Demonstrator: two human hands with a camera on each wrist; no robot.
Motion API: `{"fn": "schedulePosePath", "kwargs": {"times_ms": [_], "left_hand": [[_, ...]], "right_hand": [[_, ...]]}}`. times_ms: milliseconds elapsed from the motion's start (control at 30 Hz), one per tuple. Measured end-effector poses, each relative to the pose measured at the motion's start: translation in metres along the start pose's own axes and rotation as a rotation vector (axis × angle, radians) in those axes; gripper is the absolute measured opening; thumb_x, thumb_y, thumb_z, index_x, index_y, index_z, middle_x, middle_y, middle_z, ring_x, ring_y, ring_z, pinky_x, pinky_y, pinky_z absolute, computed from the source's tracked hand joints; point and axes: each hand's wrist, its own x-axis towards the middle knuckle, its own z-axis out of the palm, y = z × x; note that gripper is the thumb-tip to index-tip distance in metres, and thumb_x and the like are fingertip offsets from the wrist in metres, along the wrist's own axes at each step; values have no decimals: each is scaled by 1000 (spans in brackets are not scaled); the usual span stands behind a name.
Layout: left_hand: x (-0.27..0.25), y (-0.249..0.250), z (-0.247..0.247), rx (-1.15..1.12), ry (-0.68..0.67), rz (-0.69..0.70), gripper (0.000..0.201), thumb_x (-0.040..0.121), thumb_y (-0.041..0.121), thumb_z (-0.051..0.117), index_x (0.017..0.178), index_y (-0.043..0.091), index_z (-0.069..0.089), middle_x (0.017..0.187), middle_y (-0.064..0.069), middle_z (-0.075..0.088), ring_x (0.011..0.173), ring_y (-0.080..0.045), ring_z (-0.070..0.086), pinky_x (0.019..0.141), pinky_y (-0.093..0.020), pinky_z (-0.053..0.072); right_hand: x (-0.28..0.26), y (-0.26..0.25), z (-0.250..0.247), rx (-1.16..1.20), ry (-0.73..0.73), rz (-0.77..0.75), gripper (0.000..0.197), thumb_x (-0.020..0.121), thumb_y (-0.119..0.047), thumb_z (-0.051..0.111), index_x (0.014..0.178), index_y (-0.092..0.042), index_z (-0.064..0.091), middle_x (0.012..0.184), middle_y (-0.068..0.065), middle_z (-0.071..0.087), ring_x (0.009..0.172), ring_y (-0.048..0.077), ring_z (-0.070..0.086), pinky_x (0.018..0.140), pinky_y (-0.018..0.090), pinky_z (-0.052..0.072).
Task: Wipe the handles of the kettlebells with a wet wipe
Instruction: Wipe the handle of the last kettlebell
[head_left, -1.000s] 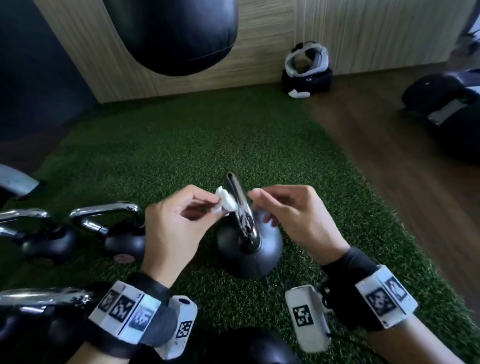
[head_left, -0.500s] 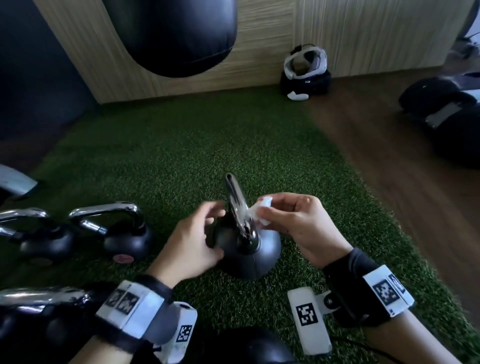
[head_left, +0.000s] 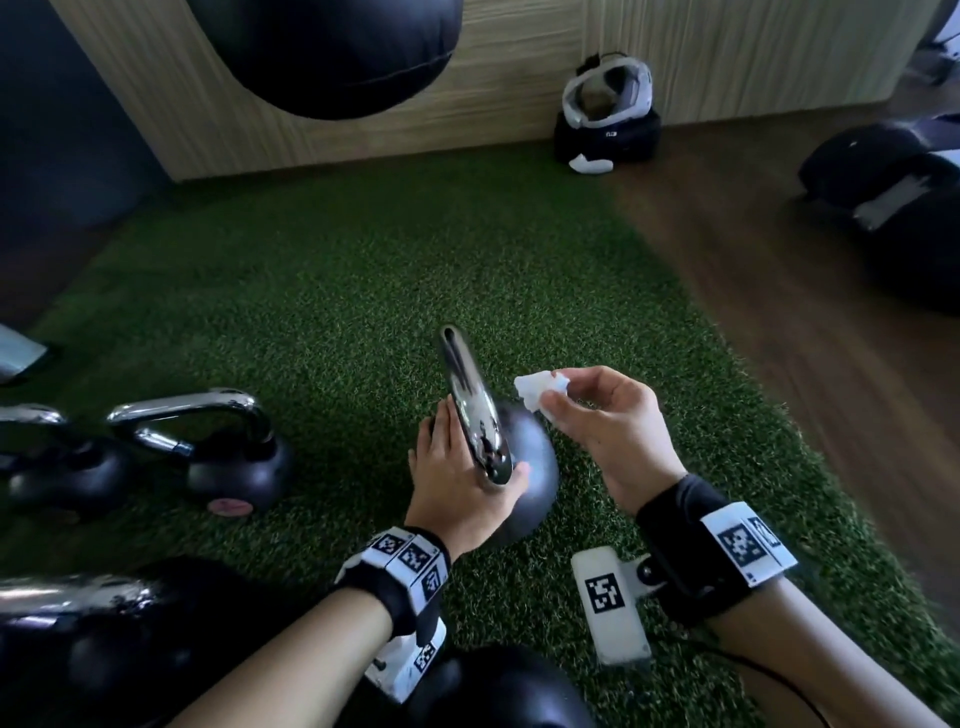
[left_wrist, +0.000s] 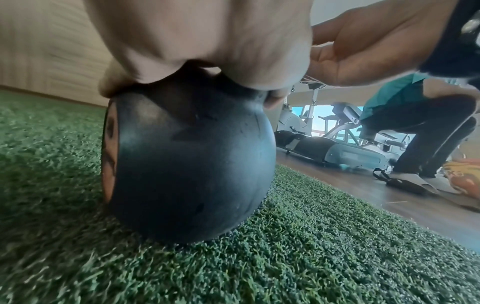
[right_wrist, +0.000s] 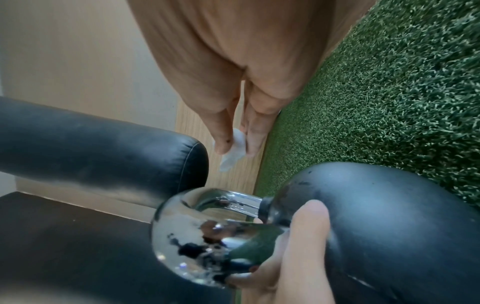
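A black kettlebell (head_left: 535, 467) with a chrome handle (head_left: 467, 395) stands on the green turf (head_left: 337, 286), at the middle of the head view. My left hand (head_left: 447, 462) grips its top, fingers left of the handle's base and thumb right of it. In the left wrist view the kettlebell (left_wrist: 189, 160) leans, its base disc facing left. My right hand (head_left: 556, 389) pinches a crumpled white wet wipe (head_left: 535, 389) just right of the handle, apart from it. In the right wrist view the wipe (right_wrist: 228, 162) hangs from my fingertips (right_wrist: 221, 142), above the handle (right_wrist: 207, 226).
Two more kettlebells (head_left: 234, 457) (head_left: 62, 467) stand at the left, and a bigger one (head_left: 104, 649) lies near the bottom left. A black punching bag (head_left: 332, 47) hangs ahead. Headgear (head_left: 608, 109) sits by the wall. Black pads (head_left: 893, 187) lie on the wood floor (head_left: 779, 312) at the right.
The wipe went from my left hand to my right. My left hand dropped onto the kettlebell's top. My right hand drew the wipe away from the handle, to the right.
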Motion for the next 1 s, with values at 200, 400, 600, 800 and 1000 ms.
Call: {"fn": "schedulePosePath", "kwargs": {"times_ms": [200,400,600,800,1000], "left_hand": [[-2,-12,-23,-424,-106,0,97,70,54,80,152,25,35,152,-3,48,143,-23,45,120,-51,37],[6,-32,-43,-555,-241,109,97,72,26,93,140,56,30,144,27,44,136,15,41,112,-7,32],[4,-32,-38,-491,-182,76,99,60,66,90,135,74,26,149,10,51,143,-9,45,123,-42,36],[2,-31,-41,-429,-225,-16,102,51,73,89,128,63,23,148,11,48,141,-8,44,124,-38,34],[-2,-26,-45,-406,-223,9,99,53,71,87,124,74,18,153,11,40,147,-11,36,127,-40,27]], "right_hand": [[31,17,16,-160,37,19,18,84,-11,83,97,-9,71,96,9,75,84,22,68,91,58,59],[56,35,39,-340,111,-27,22,74,-27,88,78,-33,67,84,-6,74,81,16,72,86,51,60],[68,41,55,-608,25,-23,36,80,-32,85,115,-28,76,96,-4,76,86,11,69,85,26,53],[86,19,67,-644,27,-258,10,90,-25,76,92,-34,81,84,-11,75,70,9,67,73,33,58],[90,1,55,-802,-109,-381,11,91,-20,77,101,-20,82,83,-10,73,70,-6,59,68,15,47]]}}
